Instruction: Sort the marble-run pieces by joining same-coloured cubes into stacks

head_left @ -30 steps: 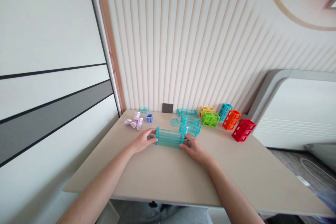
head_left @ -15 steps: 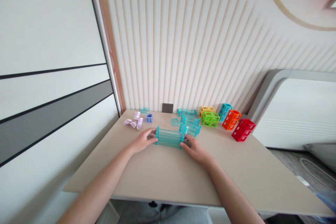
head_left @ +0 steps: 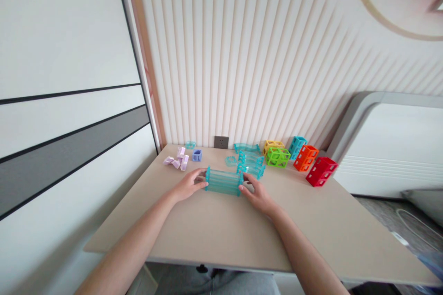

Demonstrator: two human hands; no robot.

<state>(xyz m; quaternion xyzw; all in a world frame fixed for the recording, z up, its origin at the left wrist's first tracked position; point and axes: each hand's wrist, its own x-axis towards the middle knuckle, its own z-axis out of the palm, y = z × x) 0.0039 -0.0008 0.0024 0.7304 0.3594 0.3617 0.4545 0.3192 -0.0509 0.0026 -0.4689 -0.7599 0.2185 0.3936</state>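
Observation:
A teal see-through ribbed track piece (head_left: 223,181) lies on the beige table (head_left: 221,230), held at both ends. My left hand (head_left: 188,184) grips its left end with fingers curled. Its right end is pinched by my right hand (head_left: 256,193). Just behind it lie more teal track pieces (head_left: 252,165), one of them curved (head_left: 246,147).
Open-frame blocks stand at the back right: yellow (head_left: 273,145), green (head_left: 277,156), teal (head_left: 297,146), orange (head_left: 306,157), red (head_left: 320,170). Lilac pieces (head_left: 177,160) and a small blue cube (head_left: 197,155) lie back left. A wall socket (head_left: 220,142) and a ribbed wall close the far edge.
My right hand has shifted slightly up along the right end of the track piece. The piece and my left hand have barely moved.

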